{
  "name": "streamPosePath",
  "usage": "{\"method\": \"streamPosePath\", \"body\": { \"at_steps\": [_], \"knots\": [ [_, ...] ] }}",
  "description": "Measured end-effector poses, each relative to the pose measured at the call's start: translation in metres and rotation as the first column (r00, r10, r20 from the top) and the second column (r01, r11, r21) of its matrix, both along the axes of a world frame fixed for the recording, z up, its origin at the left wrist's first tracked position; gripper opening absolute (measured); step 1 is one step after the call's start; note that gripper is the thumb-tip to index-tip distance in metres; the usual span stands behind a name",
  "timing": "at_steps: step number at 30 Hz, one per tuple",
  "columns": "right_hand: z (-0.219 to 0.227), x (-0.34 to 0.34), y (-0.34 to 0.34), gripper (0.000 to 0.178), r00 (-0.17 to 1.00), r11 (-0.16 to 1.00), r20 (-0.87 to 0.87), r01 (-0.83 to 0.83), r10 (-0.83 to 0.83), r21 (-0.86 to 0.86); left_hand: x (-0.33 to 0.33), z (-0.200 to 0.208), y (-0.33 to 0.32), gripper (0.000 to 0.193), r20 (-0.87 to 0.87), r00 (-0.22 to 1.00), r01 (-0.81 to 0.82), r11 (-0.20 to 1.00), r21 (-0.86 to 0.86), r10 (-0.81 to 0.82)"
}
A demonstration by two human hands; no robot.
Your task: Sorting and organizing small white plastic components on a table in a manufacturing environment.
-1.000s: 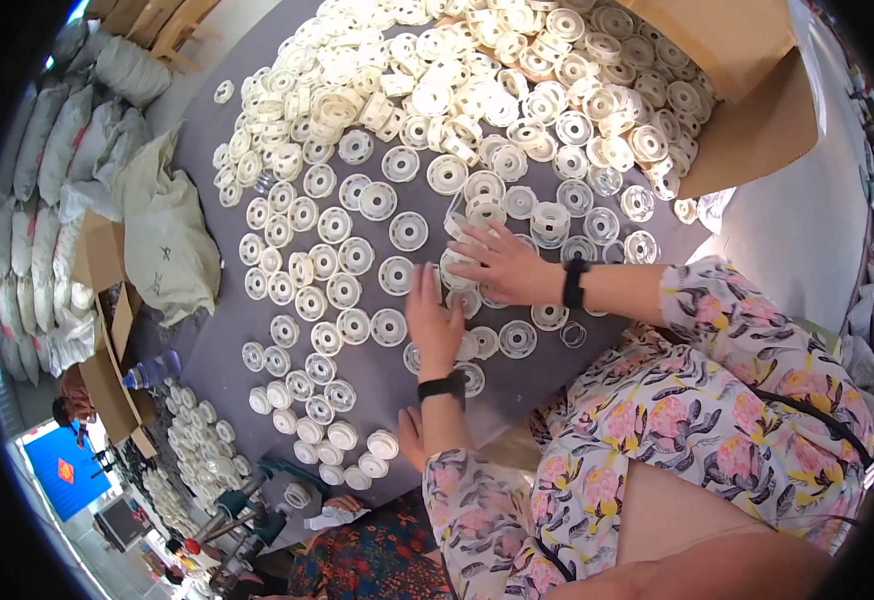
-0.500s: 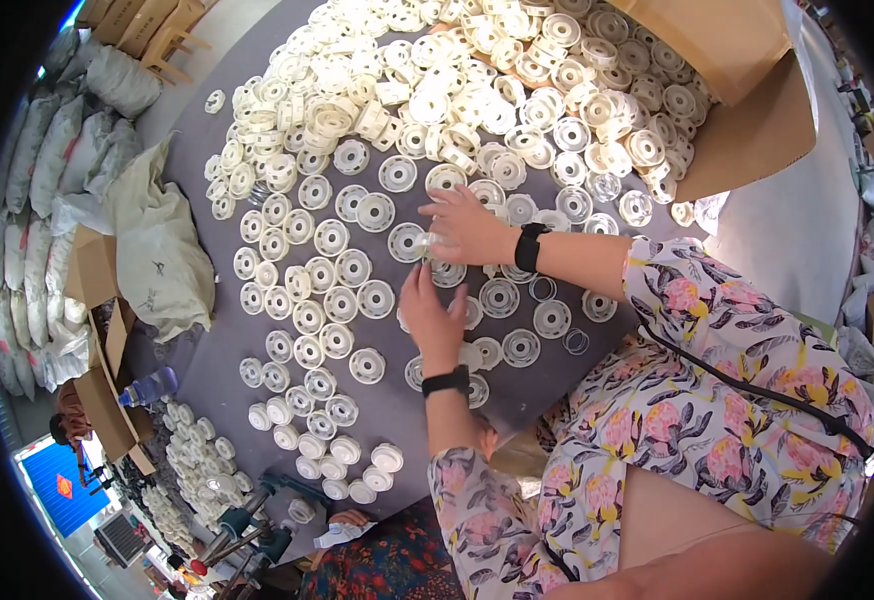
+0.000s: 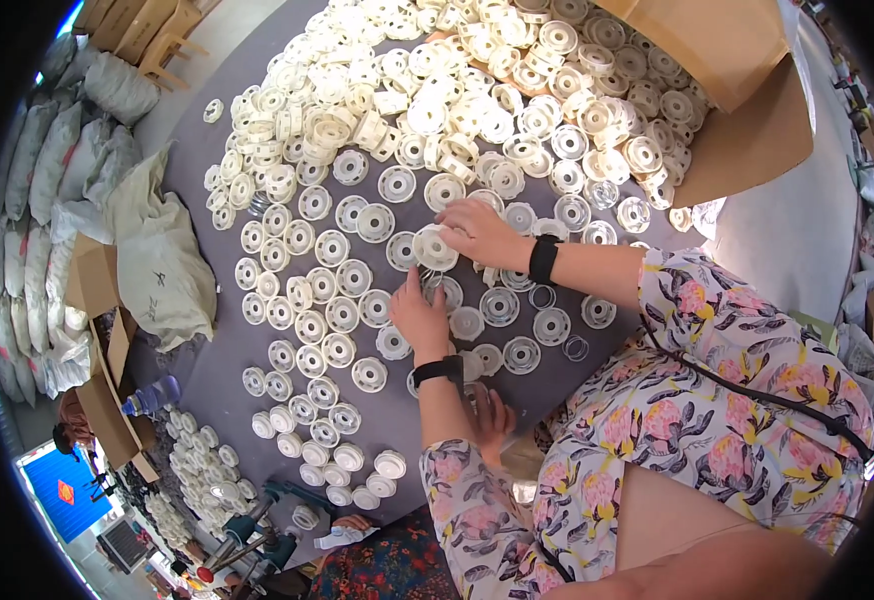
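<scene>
— How is the white disc (image 3: pixel 433 247) looking to you?
— It is looking like smooth plastic, with a soft gloss.
— And the thin rings (image 3: pixel 576 356) near the bench edge?
— They are shining like bare metal.
— The bench (image 3: pixel 242 340) itself?
— Its grey surface is appearing smooth and rather matt.
— What is the box (image 3: pixel 722 55) showing?
— It is showing matt brown cardboard, while the big sack (image 3: pixel 160 262) is showing rough, creased, woven material.
— And the flowered sleeve (image 3: pixel 692 295)?
— That is hanging as thin, soft cloth.
</scene>
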State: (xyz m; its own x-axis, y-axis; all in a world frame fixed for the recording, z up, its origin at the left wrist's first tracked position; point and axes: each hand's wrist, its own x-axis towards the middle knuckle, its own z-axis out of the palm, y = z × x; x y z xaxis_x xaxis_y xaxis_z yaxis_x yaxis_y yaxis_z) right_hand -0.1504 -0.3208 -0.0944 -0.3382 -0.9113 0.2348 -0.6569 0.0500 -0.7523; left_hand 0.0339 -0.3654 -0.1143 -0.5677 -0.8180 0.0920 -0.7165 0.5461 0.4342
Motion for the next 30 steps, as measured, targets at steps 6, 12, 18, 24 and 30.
{"method": "streamPosePath", "body": {
  "at_steps": [6,12,18,24,30],
  "knots": [
    [0.030,-0.012,0.032,0.036,0.691,0.925,0.708,-0.159,-0.145,0.345,-0.002,0.025,0.017,0.018,-0.376,0.926,-0.030,0.998,0.052,0.048],
    [0.048,-0.011,0.068,0.035,0.335,0.952,0.940,-0.262,-0.062,0.156,-0.016,0.064,0.051,0.010,-0.562,0.437,0.147,0.561,0.815,0.702],
    [0.066,-0.011,0.103,0.037,-0.003,0.958,0.998,-0.281,-0.060,0.057,-0.019,0.066,0.081,0.019,-0.640,0.290,0.181,0.616,0.767,0.711],
    [0.031,-0.028,0.158,0.037,0.105,0.936,0.966,-0.240,-0.238,0.257,0.008,0.020,0.076,0.022,-0.323,0.488,-0.128,0.432,0.893,0.811],
    [0.023,-0.028,0.180,0.039,0.126,0.925,0.956,-0.244,-0.266,0.290,-0.003,0.002,0.056,0.019,-0.290,0.937,-0.176,0.980,0.089,0.195]
  ]
}}
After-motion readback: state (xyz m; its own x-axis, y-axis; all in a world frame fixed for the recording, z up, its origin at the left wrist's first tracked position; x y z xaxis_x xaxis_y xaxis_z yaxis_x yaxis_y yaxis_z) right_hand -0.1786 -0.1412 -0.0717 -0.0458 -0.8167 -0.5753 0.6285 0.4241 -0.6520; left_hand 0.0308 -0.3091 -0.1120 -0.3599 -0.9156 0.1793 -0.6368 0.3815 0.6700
